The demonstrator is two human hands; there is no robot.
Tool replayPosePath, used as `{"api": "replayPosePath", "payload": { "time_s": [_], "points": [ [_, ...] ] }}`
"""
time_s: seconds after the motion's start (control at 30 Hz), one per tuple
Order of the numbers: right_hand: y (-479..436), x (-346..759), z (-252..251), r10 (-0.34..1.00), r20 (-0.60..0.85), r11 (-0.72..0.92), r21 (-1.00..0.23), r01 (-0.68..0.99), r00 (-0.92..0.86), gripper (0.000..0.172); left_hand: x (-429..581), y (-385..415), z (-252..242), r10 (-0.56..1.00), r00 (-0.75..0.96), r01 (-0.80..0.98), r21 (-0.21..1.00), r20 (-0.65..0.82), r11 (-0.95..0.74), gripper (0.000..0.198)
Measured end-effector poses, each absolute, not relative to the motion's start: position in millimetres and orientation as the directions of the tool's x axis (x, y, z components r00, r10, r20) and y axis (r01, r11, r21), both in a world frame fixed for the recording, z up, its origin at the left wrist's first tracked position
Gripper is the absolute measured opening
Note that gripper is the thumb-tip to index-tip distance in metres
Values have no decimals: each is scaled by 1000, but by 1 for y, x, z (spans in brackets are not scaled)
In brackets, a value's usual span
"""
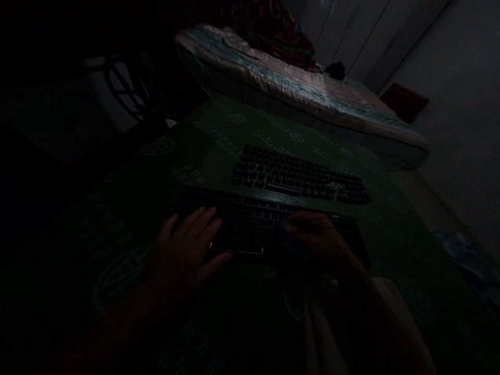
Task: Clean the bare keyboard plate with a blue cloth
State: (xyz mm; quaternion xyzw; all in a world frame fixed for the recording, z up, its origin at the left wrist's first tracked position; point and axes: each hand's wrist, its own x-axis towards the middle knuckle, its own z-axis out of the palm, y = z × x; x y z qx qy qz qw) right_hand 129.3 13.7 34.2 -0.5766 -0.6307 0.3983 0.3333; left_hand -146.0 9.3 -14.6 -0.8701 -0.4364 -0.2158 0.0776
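Observation:
A black keyboard (pixel 250 219) lies in front of me, with a bare spacebar area along its near edge. My left hand (pixel 191 239) rests flat on its left end, fingers spread. Over the right part of the keyboard, my right hand (pixel 318 237) is closed round a dark blue thing (pixel 295 245), whose kind is too dim to make out; it is at the keys' surface. Just beyond the keyboard, loose black keycaps (pixel 289 169) are laid out in rows in keyboard order, a long spacebar cap (pixel 284 188) among them.
Everything stands on a green patterned table (pixel 211 130). A pale cloth (pixel 394 297) lies under my right forearm. Past the table is a mattress (pixel 304 88) with a dark red blanket (pixel 269 31). A dark wheel-like frame (pixel 123 88) stands at left. The room is very dark.

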Motion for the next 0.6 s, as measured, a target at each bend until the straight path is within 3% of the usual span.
{"api": "replayPosePath", "payload": {
  "time_s": [0.1,0.23,0.3,0.43,0.6],
  "points": [
    [10,121,36,982,-44,48,-886,461,-185,13,-146,9,-14,732,524,792,66,436,-607,46],
    [5,121,45,932,-164,-22,-916,401,-324,12,-146,9,-15,740,515,800,68,432,-596,45],
    [5,128,49,947,-198,-88,-917,390,-253,13,-147,9,-15,740,520,799,65,427,-598,46],
    [10,149,51,989,-136,-150,-900,409,64,21,-147,9,-17,732,518,795,65,443,-603,46],
    [13,153,43,990,-130,-140,-910,390,52,25,-146,9,-17,718,531,794,31,449,-607,48]
  ]
}}
